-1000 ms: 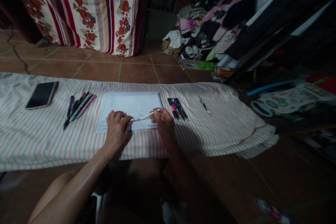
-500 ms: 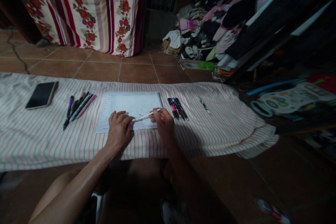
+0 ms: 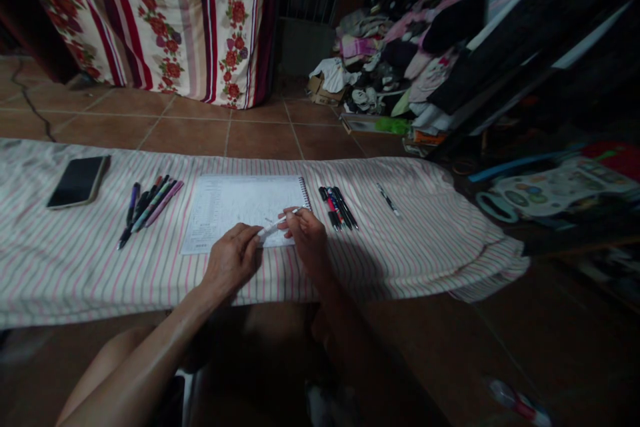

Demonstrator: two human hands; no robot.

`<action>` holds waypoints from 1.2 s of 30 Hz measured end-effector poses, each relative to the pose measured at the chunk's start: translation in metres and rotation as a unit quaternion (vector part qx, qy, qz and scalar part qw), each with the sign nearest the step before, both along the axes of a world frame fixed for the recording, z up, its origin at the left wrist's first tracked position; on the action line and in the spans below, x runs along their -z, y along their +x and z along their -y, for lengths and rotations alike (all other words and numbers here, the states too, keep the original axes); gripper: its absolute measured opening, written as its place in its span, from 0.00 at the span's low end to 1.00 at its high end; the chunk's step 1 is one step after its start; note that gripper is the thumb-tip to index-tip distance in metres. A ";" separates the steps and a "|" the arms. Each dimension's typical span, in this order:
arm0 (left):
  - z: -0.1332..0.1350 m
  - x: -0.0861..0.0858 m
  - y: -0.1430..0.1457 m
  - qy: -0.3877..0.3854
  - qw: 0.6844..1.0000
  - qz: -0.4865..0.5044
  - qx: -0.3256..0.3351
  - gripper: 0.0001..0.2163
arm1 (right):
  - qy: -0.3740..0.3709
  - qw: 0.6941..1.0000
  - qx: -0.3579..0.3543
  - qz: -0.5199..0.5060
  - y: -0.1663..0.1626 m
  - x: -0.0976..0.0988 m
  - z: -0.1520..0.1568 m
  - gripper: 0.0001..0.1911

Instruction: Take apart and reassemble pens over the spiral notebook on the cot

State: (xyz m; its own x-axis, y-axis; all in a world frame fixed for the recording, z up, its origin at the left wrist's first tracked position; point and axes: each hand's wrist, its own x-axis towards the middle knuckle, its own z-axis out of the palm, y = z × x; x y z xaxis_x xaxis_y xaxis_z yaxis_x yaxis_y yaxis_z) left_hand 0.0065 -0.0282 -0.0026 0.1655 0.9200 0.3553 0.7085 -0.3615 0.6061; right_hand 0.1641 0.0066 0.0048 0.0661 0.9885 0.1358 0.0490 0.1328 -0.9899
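Note:
A white pen point(image 3: 278, 222) lies between both my hands at the near edge of an open spiral notebook point(image 3: 235, 203). My left hand point(image 3: 234, 259) pinches the pen's left end, fingers closed on it. My right hand point(image 3: 307, 240) grips the pen's right half, fingers curled round it. The notebook rests on a pink-striped cloth point(image 3: 75, 260) spread over the floor. A bunch of pens point(image 3: 147, 207) lies left of the notebook and a second bunch of pens point(image 3: 337, 207) lies right of it.
A dark phone point(image 3: 77, 181) lies at the cloth's far left. One lone pen point(image 3: 389, 200) lies further right on the cloth. A floral curtain point(image 3: 165, 20) hangs behind. A pile of clothes point(image 3: 400, 53) fills the back right, and a small bottle point(image 3: 515, 403) lies on the tiles at lower right.
My left hand has slid toward me and slightly right, off the notebook page onto the cloth edge, still pinching the pen. My right hand has shifted a little left.

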 end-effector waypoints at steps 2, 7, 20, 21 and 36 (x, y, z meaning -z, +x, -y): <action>0.000 0.001 0.002 -0.020 0.999 0.042 0.009 0.12 | 0.005 1.000 -0.012 0.016 -0.001 0.000 0.001 0.12; 0.000 0.000 0.008 -0.057 0.990 0.126 0.033 0.12 | 0.008 0.998 -0.028 0.056 -0.007 0.001 0.001 0.11; 0.003 0.008 0.018 -0.183 0.897 0.401 -0.022 0.11 | -0.012 0.997 -0.068 0.018 -0.009 0.011 0.000 0.16; 0.003 0.008 0.017 -0.188 0.892 0.411 -0.028 0.12 | -0.014 0.998 -0.063 0.021 -0.008 0.011 -0.001 0.16; 0.003 -0.009 0.004 -0.257 0.823 0.496 -0.099 0.19 | 0.149 0.901 0.060 0.403 0.003 0.019 -0.019 0.09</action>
State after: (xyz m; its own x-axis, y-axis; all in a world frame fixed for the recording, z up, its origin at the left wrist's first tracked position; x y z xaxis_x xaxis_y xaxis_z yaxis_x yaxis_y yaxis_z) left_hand 0.0106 -0.0316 0.0062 -0.1422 0.9651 -0.2199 -0.2142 0.1869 0.9587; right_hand 0.1668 0.0256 -0.0145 -0.0685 0.8927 0.4453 0.7680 0.3321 -0.5476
